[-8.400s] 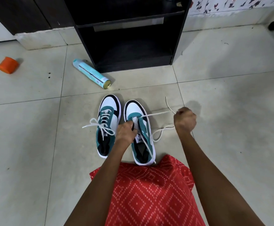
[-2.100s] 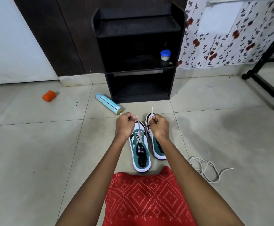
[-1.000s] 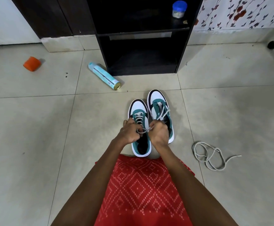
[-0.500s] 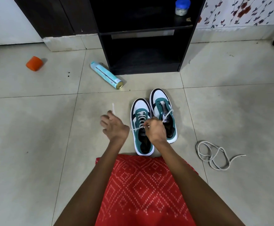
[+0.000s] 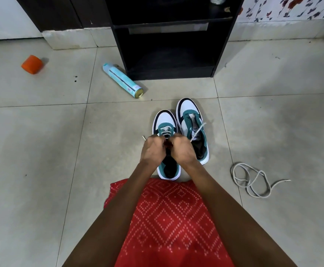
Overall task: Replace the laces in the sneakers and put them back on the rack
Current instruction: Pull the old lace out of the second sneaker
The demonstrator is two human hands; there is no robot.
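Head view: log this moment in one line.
step: lacing near sneaker | left hand: grips lace | right hand: grips lace | spare lace: on floor

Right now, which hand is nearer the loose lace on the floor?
Right. The right hand sits over the nearer sneaker, with the loose lace off to its right; the left hand is beside it, farther away.

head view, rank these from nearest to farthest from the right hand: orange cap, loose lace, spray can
From the right hand:
1. loose lace, on the floor to its right
2. spray can, ahead and left
3. orange cap, far left
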